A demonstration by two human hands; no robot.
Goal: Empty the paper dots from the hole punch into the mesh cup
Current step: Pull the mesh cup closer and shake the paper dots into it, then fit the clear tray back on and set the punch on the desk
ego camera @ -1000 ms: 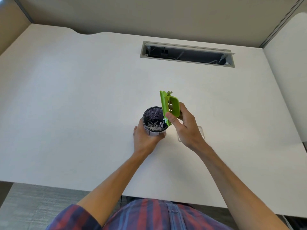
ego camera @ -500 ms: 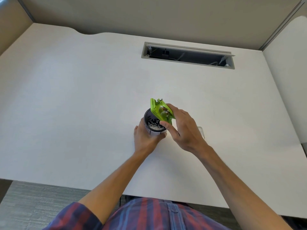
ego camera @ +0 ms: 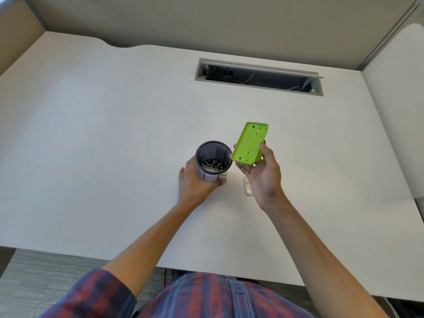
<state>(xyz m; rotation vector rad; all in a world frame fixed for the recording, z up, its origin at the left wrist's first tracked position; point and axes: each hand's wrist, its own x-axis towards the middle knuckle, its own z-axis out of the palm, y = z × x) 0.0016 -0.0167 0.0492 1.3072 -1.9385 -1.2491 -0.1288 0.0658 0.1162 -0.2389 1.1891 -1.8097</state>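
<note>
left hand (ego camera: 197, 180): wrapped around mesh cup (ego camera: 213, 160), upright on desk (ego camera: 114, 134)
right hand (ego camera: 261, 173): clamped on green hole punch (ego camera: 250, 143), underside up, just beside cup rim
paper dots (ego camera: 211, 167): on cup bottom

The cup (ego camera: 213, 160) stands on the desk (ego camera: 91, 134) with paper dots (ego camera: 210, 166) inside; the hole punch (ego camera: 250, 143) is just right of it.

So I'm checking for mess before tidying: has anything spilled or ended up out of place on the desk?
No spill shows. The paper dots lie inside the mesh cup, steadied by the left hand. The right hand holds the hole punch underside up beside it. A clear piece lies loose on the desk, possibly the punch's tray.
</note>
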